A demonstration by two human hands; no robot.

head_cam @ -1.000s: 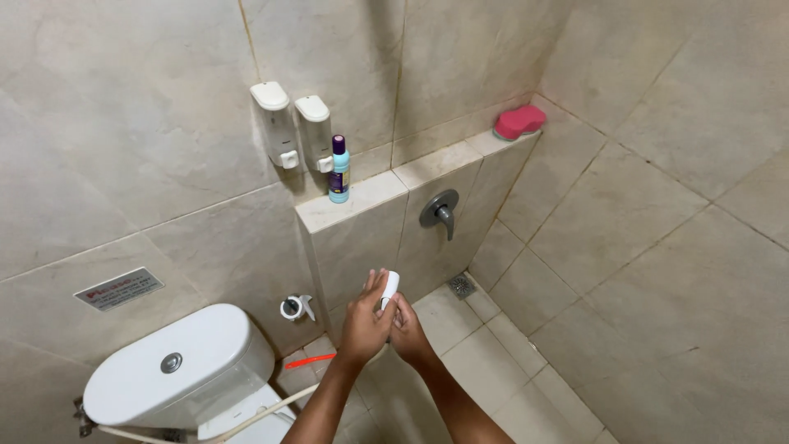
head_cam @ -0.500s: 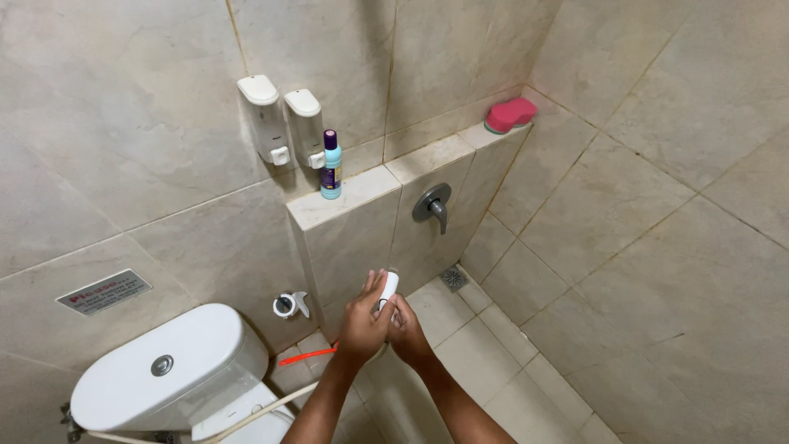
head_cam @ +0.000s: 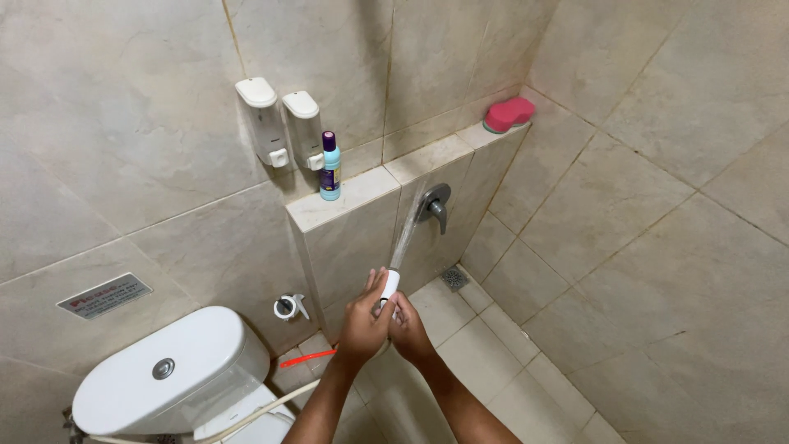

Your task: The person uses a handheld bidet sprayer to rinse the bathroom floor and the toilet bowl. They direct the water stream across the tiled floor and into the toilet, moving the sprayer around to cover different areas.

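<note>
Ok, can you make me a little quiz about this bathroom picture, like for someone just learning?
1. True or false: both hands are wrapped around the white spray nozzle.
2. Which thing sits at the far end of the tiled ledge? A) a pink sponge B) a green towel C) a yellow duck
3. Fill in: the water jet goes from the nozzle toward the metal ____ on the ledge's front.

Key
1. True: the left hand and right hand both have a grip on it.
2. A: the pink sponge; the blue bottle stands near the two white dispensers.
3. Handle: the mixer handle.
</note>
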